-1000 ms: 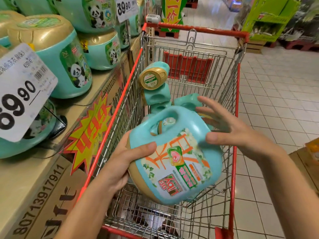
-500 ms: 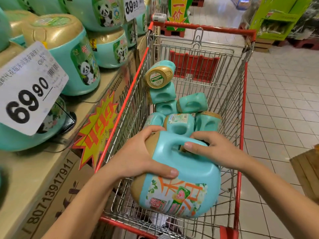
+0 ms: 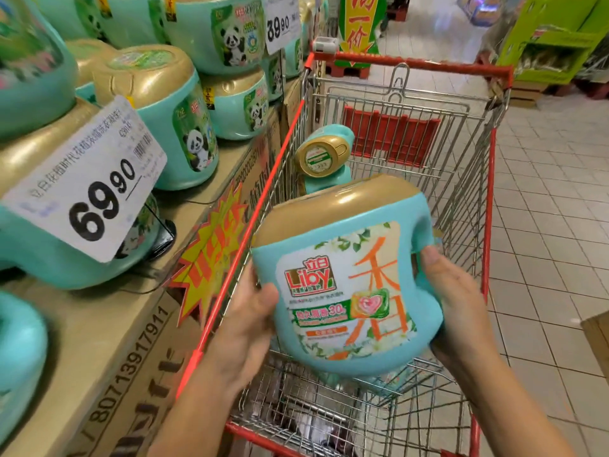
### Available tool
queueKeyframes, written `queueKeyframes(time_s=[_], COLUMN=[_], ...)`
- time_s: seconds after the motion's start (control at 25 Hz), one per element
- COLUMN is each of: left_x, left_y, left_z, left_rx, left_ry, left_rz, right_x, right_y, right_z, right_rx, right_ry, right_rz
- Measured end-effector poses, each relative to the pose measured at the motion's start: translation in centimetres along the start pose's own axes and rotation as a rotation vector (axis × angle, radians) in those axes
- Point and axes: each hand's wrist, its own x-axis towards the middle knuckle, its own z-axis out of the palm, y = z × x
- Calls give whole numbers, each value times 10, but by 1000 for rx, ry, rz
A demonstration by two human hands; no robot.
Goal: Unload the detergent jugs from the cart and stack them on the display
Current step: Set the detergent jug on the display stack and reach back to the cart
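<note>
I hold a teal detergent jug with a gold top upright above the near end of the red wire cart, its label facing me. My left hand grips its left side and bottom. My right hand grips the handle side on the right. Another teal jug with a gold cap lies in the cart behind the held one; whatever else is in the cart is hidden. The display on the left carries stacked teal jugs with panda labels.
A white price tag reading 69.90 hangs in front of the display jugs, and a second tag sits farther back. A yellow-red starburst sign is on the carton front. Tiled floor lies right of the cart; a green stand stands beyond.
The jug went from lying on its side low in the cart to upright and higher, label toward me. My right hand closed onto its handle side, and my left shifted under it.
</note>
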Motion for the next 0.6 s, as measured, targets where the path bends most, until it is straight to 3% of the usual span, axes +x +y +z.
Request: queueKeyframes(time_s=[0.2, 0.4, 0.6], left_x=[-19, -54, -118], left_y=[-2, 7, 9], left_z=[0, -22, -27], left_rx=[-146, -125, -151], left_ry=[230, 365, 508], left_rz=[47, 40, 211], right_x=[-13, -21, -29], right_y=[21, 27, 41], right_z=[31, 53, 87], right_rx=[-92, -249, -331], right_ry=[-14, -187, -454], right_rz=[41, -1, 60])
